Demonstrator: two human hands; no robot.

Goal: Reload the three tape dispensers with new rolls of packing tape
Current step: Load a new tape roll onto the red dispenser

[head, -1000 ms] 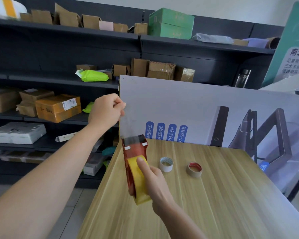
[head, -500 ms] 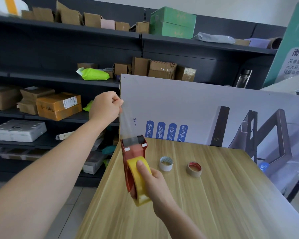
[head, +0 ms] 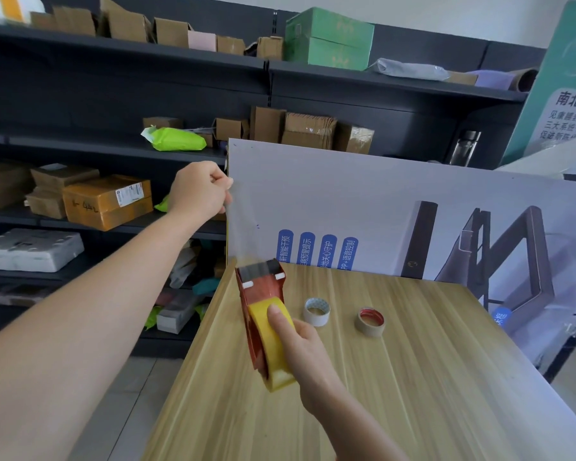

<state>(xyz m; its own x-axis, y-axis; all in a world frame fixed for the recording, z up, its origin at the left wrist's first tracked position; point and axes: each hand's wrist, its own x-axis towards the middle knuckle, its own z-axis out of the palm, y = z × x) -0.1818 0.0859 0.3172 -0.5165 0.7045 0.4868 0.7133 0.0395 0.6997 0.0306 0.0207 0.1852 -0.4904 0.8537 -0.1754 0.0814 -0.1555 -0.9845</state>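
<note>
Tape dispenser [head: 261, 294], one (tape strip [head: 243, 234] drawn), two rolls [head: 317, 311]

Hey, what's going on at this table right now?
A person is loading a red handheld tape dispenser. The right hand grips it and its yellow tape roll above the wooden table. The left hand pinches the clear tape strip, stretched up from the dispenser. A white cardboard core and a red-lined cardboard core lie beyond.

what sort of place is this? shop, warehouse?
Probably a parcel stockroom or packing area: dark metal shelving loaded with cardboard boxes and a labelled parcel, plus a wooden table over which the right hand holds a red tape dispenser.
</note>
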